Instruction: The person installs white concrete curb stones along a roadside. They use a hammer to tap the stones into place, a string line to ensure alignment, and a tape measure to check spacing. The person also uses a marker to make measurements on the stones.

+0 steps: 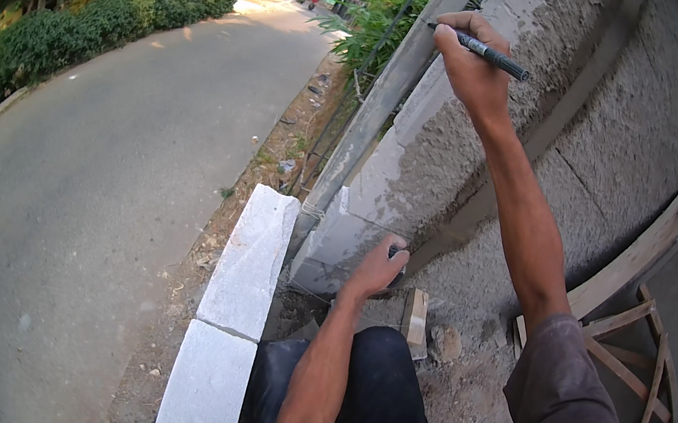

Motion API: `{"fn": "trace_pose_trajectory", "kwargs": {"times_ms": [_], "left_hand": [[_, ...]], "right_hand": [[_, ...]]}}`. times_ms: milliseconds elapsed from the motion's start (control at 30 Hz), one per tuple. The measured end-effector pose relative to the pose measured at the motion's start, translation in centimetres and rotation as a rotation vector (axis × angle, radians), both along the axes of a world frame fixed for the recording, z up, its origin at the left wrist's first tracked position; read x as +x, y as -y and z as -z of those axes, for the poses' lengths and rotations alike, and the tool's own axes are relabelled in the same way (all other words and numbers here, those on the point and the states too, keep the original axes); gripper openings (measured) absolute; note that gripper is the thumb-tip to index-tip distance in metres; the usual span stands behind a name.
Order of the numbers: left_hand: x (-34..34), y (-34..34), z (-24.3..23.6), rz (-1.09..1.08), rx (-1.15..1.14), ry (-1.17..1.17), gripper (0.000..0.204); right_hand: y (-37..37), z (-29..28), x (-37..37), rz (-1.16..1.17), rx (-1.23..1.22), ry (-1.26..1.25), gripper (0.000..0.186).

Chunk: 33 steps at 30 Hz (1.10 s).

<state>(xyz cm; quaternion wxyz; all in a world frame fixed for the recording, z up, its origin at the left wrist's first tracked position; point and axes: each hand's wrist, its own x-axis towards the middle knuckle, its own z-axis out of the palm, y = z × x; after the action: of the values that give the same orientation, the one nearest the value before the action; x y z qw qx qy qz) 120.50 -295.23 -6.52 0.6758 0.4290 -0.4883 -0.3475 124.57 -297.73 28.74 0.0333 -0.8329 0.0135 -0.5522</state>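
Note:
A black marker (494, 57) is pinched in my raised right hand (477, 81). Its tip meets, or nearly meets, the long grey pole (390, 88) that leans diagonally along the wall. Lower and to the left, my left hand (374, 272) is closed in front of the wall's near end. A small black piece (393, 250) shows between its fingers; it may be the marker's cap, but most of it is hidden. Behind both hands runs the block wall (439, 163), partly smeared with rough grey mortar. A cord is tied around the pole's lower part.
White blocks (227, 266) form a low row to my left, beside the paved road (85, 191). Near my knees lie a short wood piece (416, 321) and a stone (445, 343). A plank (649, 245) and a wooden frame (641, 354) stand at the lower right.

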Motion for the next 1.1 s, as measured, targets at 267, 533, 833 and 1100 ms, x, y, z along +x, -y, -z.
{"fn": "trace_pose_trajectory", "kwargs": {"times_ms": [267,533,833,1100], "left_hand": [[1.3,0.5,-0.4,-0.013,-0.088,-0.143,0.023],[2.0,-0.7,-2.9,0.142,-0.034,-0.575,0.016],[4.3,-4.9,-7.5,0.194,-0.157,-0.689,0.048],[4.5,-5.9,-7.2,0.263,-0.198,-0.596,0.04]], "right_hand": [[-0.8,1.6,-5.3,-0.18,0.459,-0.079,0.025],[-1.1,2.8,-7.1,-0.279,0.76,-0.122,0.037],[-0.8,12.1,-14.0,-0.084,1.012,-1.043,0.066],[-1.7,17.5,-16.4,-0.253,1.282,-1.191,0.063]]}}
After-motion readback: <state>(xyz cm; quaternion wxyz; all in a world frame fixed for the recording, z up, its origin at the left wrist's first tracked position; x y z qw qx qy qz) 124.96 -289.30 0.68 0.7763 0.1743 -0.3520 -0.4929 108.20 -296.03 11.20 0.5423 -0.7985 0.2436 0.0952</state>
